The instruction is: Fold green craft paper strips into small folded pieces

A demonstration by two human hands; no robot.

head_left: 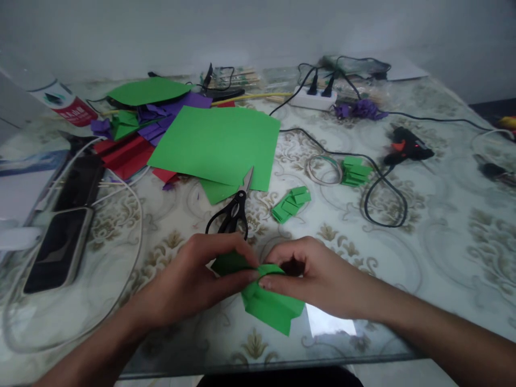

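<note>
A piece of green paper (274,306), partly folded, is pinched between both hands near the table's front edge. My left hand (205,277) grips it from the left, thumb and fingers closed on the paper. From the right, my right hand (318,277) presses its thumb on the same sheet, close to the left thumb. Just beyond the left hand lie black-handled scissors (237,207), blades resting on a large green sheet (221,142). Small folded green pieces (291,205) sit past the right hand. Fingers on the paper's far side are partly hidden.
A glue gun (409,146) with a looped black cord lies at the right. Near a ring of tape (324,170) is another green stack (355,172). A power strip (313,99) stands behind. Phones (58,250) and a white cable lie left, below red paper (124,155).
</note>
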